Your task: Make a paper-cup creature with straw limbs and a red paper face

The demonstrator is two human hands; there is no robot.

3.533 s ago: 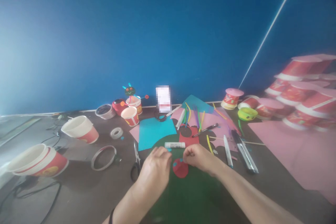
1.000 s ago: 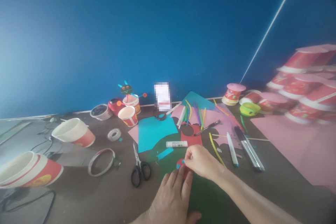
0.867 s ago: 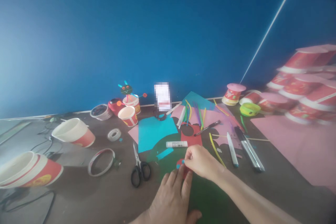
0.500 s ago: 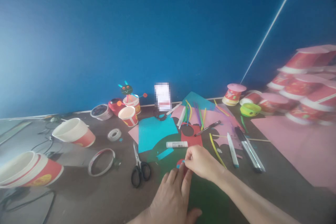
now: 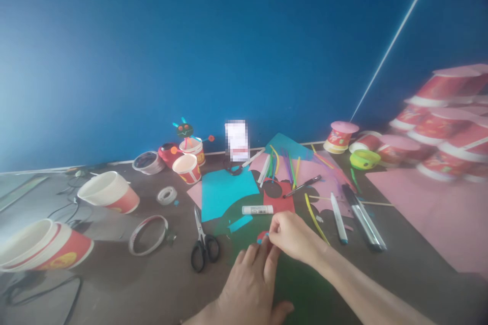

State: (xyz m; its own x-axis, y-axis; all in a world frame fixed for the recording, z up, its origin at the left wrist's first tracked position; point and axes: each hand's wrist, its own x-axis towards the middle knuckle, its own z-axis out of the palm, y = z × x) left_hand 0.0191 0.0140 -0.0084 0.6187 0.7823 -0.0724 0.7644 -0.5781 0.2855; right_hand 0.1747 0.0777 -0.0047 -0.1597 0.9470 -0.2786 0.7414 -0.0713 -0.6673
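Note:
Both hands meet over a small red paper piece (image 5: 262, 237) with bits of blue on it, lying on dark green paper (image 5: 308, 294). My left hand (image 5: 249, 274) rests flat, its fingers stretched out onto the near edge of the red piece. Closed in a pinch, my right hand (image 5: 290, 235) has its fingertips beside a blue bit at the red piece's right side; what they grip is hidden. A white glue stick (image 5: 257, 209) lies just beyond the hands. To the left are black-handled scissors (image 5: 203, 244) and a blue paper strip (image 5: 240, 223).
Paper cups (image 5: 110, 193) and tape rolls (image 5: 148, 235) stand on the left. Behind lie a bright blue sheet (image 5: 224, 188), red paper (image 5: 284, 193) and coloured strips (image 5: 276, 160). Markers (image 5: 364, 218), pink paper (image 5: 423, 213) and a cup stack (image 5: 442, 127) are on the right.
Both hands keep nearly the same pose over the red paper piece. The whole view has shifted very slightly.

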